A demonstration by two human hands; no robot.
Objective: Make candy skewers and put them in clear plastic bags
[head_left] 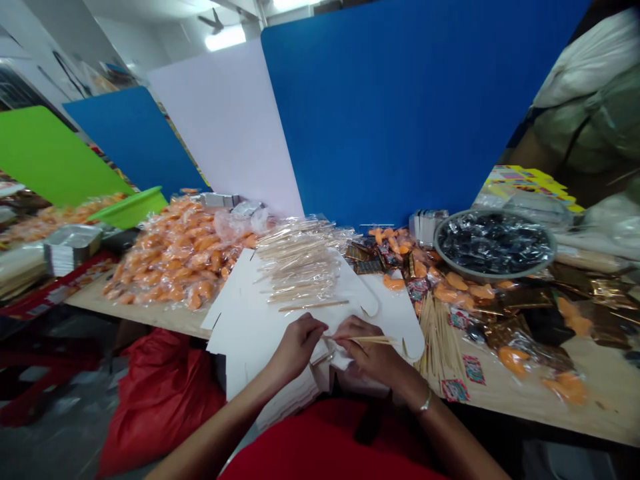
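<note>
My left hand (pixel 296 347) and my right hand (pixel 369 351) are close together over a flat white cardboard sheet (pixel 250 320) at the table's near edge. Both hands pinch thin wooden sticks (pixel 373 340) that lie across between the fingers. Just beyond them lies a pile of wrapped wooden sticks (pixel 300 260) in clear plastic. A loose bundle of bare sticks (pixel 440 337) lies to the right of my right hand.
A heap of orange wrapped sweets (pixel 175 260) fills the left of the table. A grey bowl of dark wrapped sweets (pixel 494 250) stands at the right, with gold and orange packets (pixel 525 320) around it. Blue (pixel 400 113) and white (pixel 235 127) boards stand behind. Another person (pixel 590 107) is at far right.
</note>
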